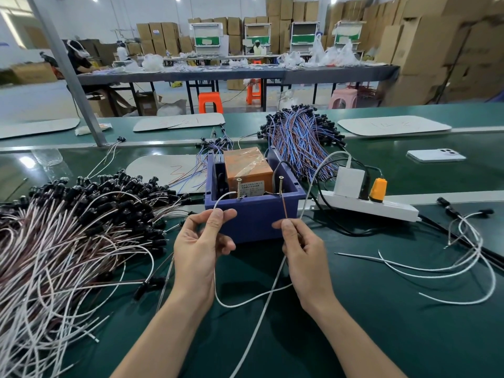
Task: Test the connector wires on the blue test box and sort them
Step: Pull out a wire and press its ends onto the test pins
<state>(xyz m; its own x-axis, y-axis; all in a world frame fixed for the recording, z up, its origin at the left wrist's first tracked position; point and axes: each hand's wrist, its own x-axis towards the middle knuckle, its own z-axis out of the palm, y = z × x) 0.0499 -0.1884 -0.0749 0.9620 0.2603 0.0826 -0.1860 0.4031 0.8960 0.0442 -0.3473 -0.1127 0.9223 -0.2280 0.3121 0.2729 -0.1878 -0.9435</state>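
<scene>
The blue test box [256, 216] stands mid-table with an orange block inside and two upright screws on its front rim. My left hand [200, 246] pinches a white wire [221, 199] whose end arcs up to the left screw [239, 188]. My right hand [302, 249] pinches a thin brown wire [284, 207] that reaches the right screw [281, 185]. The white lead loops down between my wrists. A big pile of white and brown connector wires [68, 233] lies at my left.
A blue-and-brown wire bundle [300, 140] lies behind the box. A white power strip [381, 207] with plugs sits at the right, loose white wires [450, 263] beyond it. A phone [436, 154] rests on the far right. A grey post [81, 99] rises at the back left.
</scene>
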